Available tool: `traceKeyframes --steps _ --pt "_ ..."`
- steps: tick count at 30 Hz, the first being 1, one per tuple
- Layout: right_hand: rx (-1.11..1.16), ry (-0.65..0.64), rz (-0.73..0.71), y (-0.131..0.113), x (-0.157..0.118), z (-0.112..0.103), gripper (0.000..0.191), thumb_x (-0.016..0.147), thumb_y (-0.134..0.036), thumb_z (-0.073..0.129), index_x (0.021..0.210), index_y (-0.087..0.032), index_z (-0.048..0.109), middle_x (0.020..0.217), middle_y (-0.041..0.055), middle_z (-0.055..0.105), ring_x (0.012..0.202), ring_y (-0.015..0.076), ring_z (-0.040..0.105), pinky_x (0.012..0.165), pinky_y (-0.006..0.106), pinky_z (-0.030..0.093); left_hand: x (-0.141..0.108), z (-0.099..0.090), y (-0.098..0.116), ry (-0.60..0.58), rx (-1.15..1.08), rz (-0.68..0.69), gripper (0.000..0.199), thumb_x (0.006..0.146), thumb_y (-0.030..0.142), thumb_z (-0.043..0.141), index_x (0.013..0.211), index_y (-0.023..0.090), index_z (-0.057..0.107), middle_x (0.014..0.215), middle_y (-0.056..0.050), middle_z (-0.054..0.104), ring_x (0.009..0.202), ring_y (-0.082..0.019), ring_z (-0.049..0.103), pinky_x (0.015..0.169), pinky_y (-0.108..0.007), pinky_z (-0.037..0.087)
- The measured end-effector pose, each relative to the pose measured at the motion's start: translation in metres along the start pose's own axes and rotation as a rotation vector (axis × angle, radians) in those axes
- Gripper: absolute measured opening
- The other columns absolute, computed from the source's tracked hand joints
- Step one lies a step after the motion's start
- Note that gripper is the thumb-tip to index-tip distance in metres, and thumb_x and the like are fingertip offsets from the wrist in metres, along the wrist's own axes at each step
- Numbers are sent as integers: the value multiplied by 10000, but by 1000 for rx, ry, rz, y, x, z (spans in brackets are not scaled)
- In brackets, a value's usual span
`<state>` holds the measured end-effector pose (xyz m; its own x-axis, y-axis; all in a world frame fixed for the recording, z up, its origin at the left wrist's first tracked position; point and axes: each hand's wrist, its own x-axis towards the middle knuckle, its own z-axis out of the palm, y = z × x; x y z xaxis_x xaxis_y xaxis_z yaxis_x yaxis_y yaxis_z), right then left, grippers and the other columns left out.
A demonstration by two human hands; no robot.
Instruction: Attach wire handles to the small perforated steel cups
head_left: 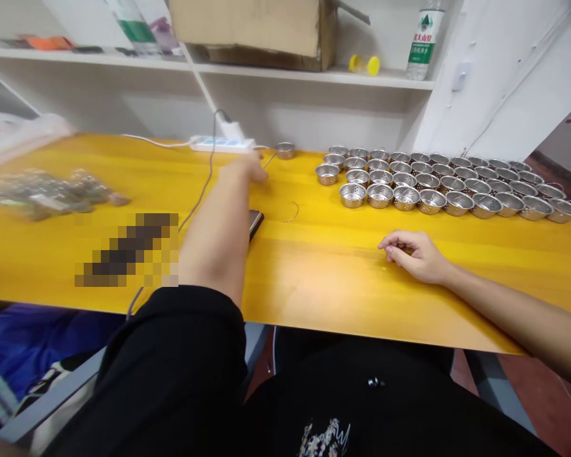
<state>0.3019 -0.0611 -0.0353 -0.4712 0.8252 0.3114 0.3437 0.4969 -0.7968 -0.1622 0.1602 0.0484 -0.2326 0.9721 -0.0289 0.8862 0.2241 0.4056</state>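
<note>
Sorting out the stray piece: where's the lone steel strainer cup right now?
In the head view, the strainer cup sits near the far edge of the table, right of the power strip and just beyond the left hand, with the rows of cups further right.

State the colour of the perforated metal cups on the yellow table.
The perforated metal cups are shiny silver with small dark holes, best seen in the head view.
</note>
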Motion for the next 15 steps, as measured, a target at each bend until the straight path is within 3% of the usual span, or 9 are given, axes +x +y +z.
traceKeyframes --steps 3,6,10,13,15 --pt "-1 -20 18 -2 0 0 240 1081 -393 732 1120 -202 872 798 43 782 635 167 648 618 317 504 16 18 24 101 -259 47 1233 699 685 1072 1728 219 577 1864 -208 525 1781 -466 405 1501 -761 219" --pt "-17 -19 16 -4 2 2 217 1076 -366 729 1109 -202 867 795 34 771 643 165 650 620 318 496 33 41 60 136 -448 114 1161 807 749 1010 1715 173 570 1937 -194 386 1819 -441 254 1506 -812 89" --pt "-34 -4 -5 -5 4 4 183 1062 -341 737 1082 -208 862 791 29 773 640 164 634 621 323 479 38 67 91 95 -359 111 855 929 663 964 1533 130 678 1881 -220 467 1807 -511 184 1463 -896 30" --pt "-37 -9 1 -3 4 4 196 1074 -347 723 1090 -209 861 791 33 781 641 168 635 629 330 493 32 76 95 130 -202 122 764 1031 584 902 1539 69 656 1795 -256 568 1807 -479 199 1479 -795 42" --pt "-35 -17 6 -1 3 4 206 1078 -356 720 1095 -207 861 788 36 786 634 172 643 625 333 500 26 77 93 139 -129 123 753 1008 462 922 1571 53 632 1795 -291 572 1801 -473 260 1482 -734 76"
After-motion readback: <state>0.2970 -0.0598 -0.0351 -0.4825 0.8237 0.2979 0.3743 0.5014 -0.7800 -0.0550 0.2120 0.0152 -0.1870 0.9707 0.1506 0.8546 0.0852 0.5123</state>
